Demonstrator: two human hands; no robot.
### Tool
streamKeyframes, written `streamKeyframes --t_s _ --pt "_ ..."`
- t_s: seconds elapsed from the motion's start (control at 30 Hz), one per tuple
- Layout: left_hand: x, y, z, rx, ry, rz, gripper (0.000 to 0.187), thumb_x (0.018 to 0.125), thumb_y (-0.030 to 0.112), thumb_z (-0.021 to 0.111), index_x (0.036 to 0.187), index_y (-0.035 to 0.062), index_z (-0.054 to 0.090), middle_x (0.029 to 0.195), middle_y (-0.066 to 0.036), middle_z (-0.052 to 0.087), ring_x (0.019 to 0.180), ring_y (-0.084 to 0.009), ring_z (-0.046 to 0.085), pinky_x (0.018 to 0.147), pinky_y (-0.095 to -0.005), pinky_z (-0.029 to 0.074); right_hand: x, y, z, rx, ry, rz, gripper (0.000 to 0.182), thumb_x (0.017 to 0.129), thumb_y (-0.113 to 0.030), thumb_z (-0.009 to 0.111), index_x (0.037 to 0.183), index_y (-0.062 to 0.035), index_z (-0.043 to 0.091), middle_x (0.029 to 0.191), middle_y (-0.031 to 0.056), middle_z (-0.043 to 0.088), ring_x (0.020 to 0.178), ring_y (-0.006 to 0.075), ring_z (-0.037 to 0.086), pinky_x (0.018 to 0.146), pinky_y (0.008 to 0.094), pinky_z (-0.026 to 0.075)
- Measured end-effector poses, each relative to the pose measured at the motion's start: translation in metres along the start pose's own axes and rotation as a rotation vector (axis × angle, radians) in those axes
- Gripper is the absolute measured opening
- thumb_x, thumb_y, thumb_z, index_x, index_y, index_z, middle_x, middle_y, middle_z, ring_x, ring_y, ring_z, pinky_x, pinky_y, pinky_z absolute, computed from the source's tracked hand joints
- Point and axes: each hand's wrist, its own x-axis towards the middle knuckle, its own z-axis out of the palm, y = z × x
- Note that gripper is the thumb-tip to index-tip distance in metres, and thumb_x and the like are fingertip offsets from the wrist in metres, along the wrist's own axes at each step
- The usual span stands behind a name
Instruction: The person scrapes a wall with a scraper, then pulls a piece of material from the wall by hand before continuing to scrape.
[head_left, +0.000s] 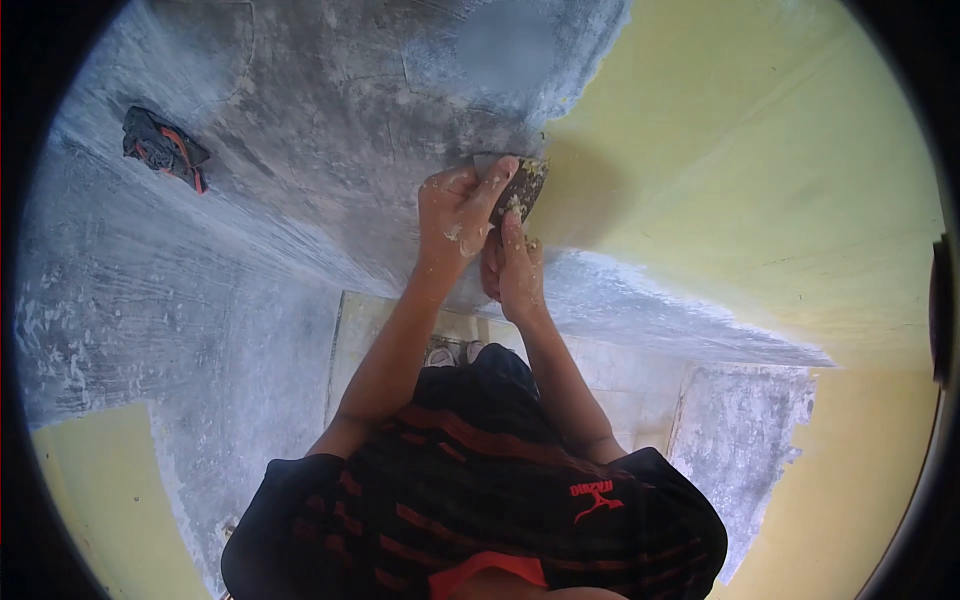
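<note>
Holding scraper (532, 191) in left hand (452, 215), far middle, beside the ragged edge between grey wall (330, 150) and yellow paint (740, 150). With left hand, closed fingers, thumb on top. With right hand (521, 275), touching near end of scraper, fingers partly curled; cannot tell if gripping or just steadying. Speckled with yellow bits on scraper, pale residue on both hands. Judging progress: partway, with grey over much of the left and middle; yellow at far right, near right and near left. To the far left, crumpled dark cloth (163, 150) with orange strips. Hard to make out: underside of scraper, mostly covered fingertips, shoes (441, 356) partly hidden past shirt (470, 470). Cut off at right edge: dark object (940, 310), unclear what.
</note>
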Motion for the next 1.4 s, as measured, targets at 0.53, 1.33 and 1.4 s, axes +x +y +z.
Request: streamKeyframes --t_s 0.53,1.33,1.4 --pt "0.001 0.006 0.002 0.022 0.011 0.043 0.039 0.096 0.023 0.079 0.071 -0.0044 0.070 0.055 0.003 0.054 0.056 -0.0032 0.040 0.047 -0.0299 0.032 0.002 0.000 -0.002 -0.004 -0.008 0.045 0.061 0.110 -0.058 0.043 0.068 -0.0136 0.044 0.050 -0.0033 0.036 0.035 0.0077 0.032 0.032 0.0265 0.021" --pt "-0.009 0.009 -0.003 -0.021 -0.058 0.033 0.033 0.099 0.023 0.075 0.079 -0.0029 0.073 0.061 0.003 0.059 0.062 -0.0026 0.044 0.052 -0.0272 0.037 -0.006 -0.008 -0.005 -0.011 -0.008 0.070 0.063 0.109 -0.059 0.044 0.064 -0.0150 0.041 0.051 -0.0043 0.034 0.036 0.0082 0.032 0.034 0.0264 0.021" --pt "-0.008 0.009 -0.003 -0.038 -0.064 0.009 0.033 0.100 0.022 0.075 0.079 -0.0034 0.073 0.061 0.002 0.060 0.063 -0.0024 0.045 0.053 -0.0267 0.038 -0.005 -0.011 -0.006 0.002 -0.057 0.082 0.064 0.109 -0.059 0.044 0.063 -0.0147 0.041 0.050 -0.0037 0.035 0.036 0.0084 0.032 0.033 0.0263 0.021"
